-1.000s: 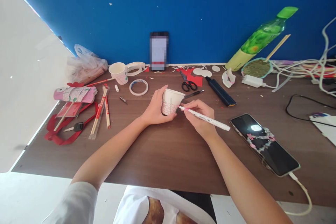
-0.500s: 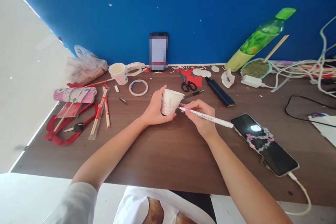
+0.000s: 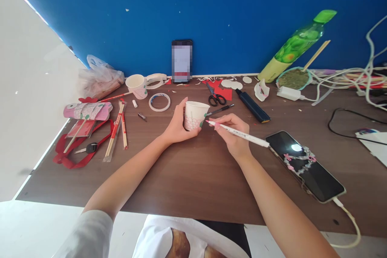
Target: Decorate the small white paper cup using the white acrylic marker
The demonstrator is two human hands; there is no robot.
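Observation:
A white paper cup [image 3: 195, 116] with a pink line pattern and a green patch is tilted slightly in the middle of the desk. Wrapped round its left side and base is my left hand [image 3: 179, 126]. My right hand [image 3: 234, 135] grips a white marker [image 3: 246, 136]. The marker's pink tip points left at the cup's right side, with a small gap between them. Behind the cup lie a black pen [image 3: 222, 109] and black scissors [image 3: 217, 98].
At the left are another cup [image 3: 137, 86], a tape roll [image 3: 159, 102], wrapped chopsticks [image 3: 114, 131] and a red ribbon [image 3: 71, 164]. A phone [image 3: 314, 173] lies at the right, a green bottle [image 3: 294, 48] leans behind, and another phone [image 3: 182, 62] stands against the blue wall.
The cup in my left hand has turned and shifted slightly left, showing the green patch more. The marker tip has come away from the cup's side.

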